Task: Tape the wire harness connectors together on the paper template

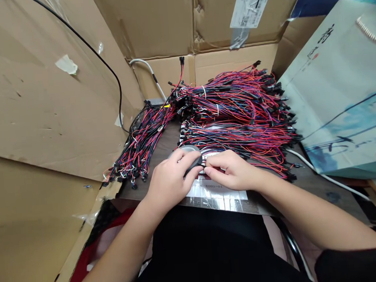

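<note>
At the table edge, both hands [203, 172] pinch what seems a dark tape roll [191, 158] beside wire bundles [238, 115].

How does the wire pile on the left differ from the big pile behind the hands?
The left wire pile is smaller, looser and runs diagonally toward the table edge; the big wire pile is taller, lies crosswise, and shows white ties bundling it. Both hold red, blue and black wires with black connectors.
</note>
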The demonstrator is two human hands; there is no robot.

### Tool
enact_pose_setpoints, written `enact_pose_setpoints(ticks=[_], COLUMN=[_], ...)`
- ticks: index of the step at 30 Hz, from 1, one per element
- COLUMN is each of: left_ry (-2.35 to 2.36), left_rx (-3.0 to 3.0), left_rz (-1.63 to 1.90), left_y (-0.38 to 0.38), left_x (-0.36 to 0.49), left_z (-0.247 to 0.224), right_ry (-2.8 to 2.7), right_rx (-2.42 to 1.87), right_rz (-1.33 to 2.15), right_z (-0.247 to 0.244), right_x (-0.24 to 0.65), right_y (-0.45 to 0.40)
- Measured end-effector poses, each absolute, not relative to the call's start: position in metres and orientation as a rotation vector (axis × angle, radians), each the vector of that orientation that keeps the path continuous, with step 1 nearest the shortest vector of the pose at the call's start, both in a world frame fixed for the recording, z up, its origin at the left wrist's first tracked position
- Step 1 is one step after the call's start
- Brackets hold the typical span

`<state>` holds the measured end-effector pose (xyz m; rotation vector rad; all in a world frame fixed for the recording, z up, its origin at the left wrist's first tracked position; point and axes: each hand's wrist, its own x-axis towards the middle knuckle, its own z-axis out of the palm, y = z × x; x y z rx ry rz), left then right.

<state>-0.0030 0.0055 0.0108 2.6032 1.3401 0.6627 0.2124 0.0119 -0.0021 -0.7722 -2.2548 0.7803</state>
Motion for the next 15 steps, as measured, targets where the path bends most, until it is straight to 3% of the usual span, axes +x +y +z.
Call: enact_pose_setpoints(ticks=[10, 15], left_ry=[1.131, 1.112], left_rx=[2.589, 2.560], left_rz=[0.623, 0.725], left_y=[0.012, 0.015], left_x=[-0.003, 0.002], left_z=[0.001, -0.007], right_ry=[-2.525, -2.537], right_rx=[-1.099, -1.258], right_rz=[0.452, 0.535], right_z=[0.011, 0.026], right_x=[0.219, 0.227], right_y=[0.008, 0.006])
